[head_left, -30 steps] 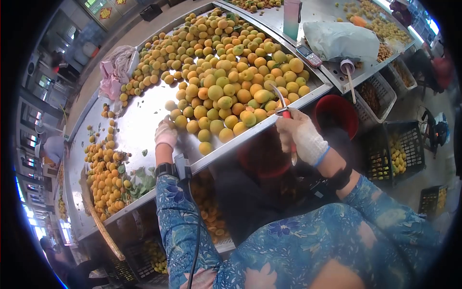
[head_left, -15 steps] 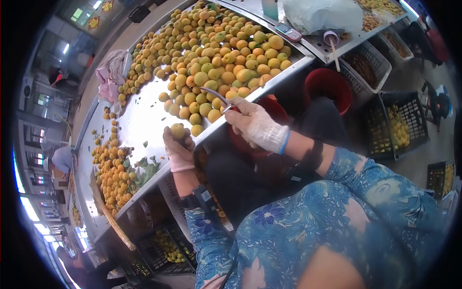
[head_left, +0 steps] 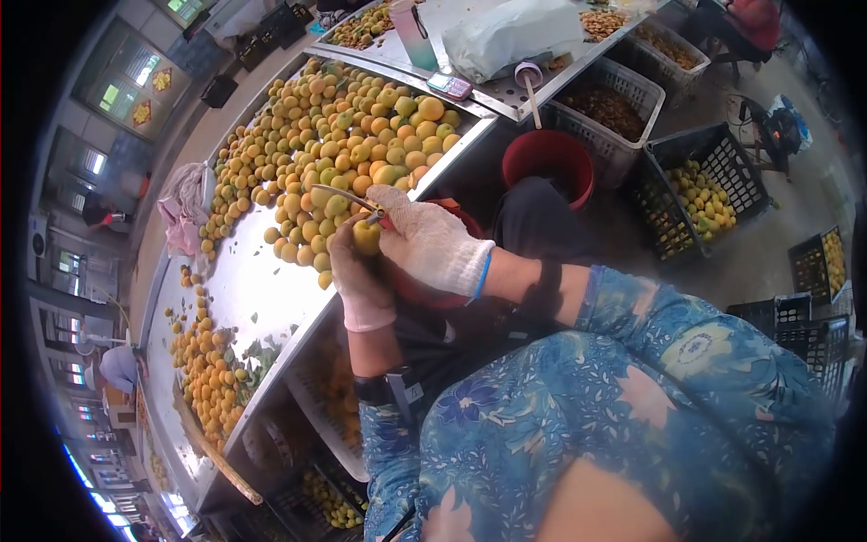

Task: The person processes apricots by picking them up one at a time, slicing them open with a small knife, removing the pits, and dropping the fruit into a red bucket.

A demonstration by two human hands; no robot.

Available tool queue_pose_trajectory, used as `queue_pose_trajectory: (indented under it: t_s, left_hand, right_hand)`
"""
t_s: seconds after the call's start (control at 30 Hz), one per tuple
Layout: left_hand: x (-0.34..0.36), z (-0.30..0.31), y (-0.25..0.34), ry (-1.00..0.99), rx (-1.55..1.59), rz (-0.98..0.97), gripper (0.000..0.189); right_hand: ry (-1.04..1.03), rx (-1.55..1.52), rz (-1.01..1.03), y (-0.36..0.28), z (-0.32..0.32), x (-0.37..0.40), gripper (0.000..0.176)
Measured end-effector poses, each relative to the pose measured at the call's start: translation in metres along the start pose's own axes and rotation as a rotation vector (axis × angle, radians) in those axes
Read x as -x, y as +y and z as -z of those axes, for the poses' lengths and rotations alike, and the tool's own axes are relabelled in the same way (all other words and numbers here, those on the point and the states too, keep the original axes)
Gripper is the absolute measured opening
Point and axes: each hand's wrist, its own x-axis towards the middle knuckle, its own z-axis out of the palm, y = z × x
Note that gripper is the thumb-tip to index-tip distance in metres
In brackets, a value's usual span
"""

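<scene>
My left hand (head_left: 357, 275), in a pale glove, is closed around a yellow-green apricot (head_left: 367, 238) just off the table's near edge. My right hand (head_left: 432, 242), in a white knitted glove with a blue cuff edge, grips a curved-blade tool (head_left: 341, 195). Its thin metal blade points left over the fruit pile, and a bit of red shows by the thumb. The right fingertips and the tool meet the top of the apricot; exactly how the metal touches it is hidden. Behind the hands lies a large heap of apricots (head_left: 312, 135) on the metal table (head_left: 257, 237).
A red bucket (head_left: 549, 163) stands right of my knees, another partly hidden under my right hand. A smaller apricot pile (head_left: 208, 370) and a wooden stick (head_left: 221, 465) lie left. Crates of fruit (head_left: 709, 194), a phone (head_left: 449, 86) and a white bag (head_left: 515, 41) are around.
My left hand has lifted the apricot from beside the table edge and brought it together with my right hand and the tool. The view has shifted to the right.
</scene>
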Motion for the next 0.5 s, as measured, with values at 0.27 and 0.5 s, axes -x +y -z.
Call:
queue_pose_trajectory:
  t_s: [0.27, 0.5]
  left_hand:
    - [0.003, -0.009, -0.008, 0.133, -0.467, -0.053, 0.055]
    - [0.019, -0.024, -0.001, 0.13, -0.873, -0.298, 0.048]
  right_hand:
    - [-0.101, 0.105, -0.061, -0.007, 0.003, 0.009, 0.05]
    - [-0.083, 0.085, -0.091, -0.003, -0.005, 0.022, 0.043]
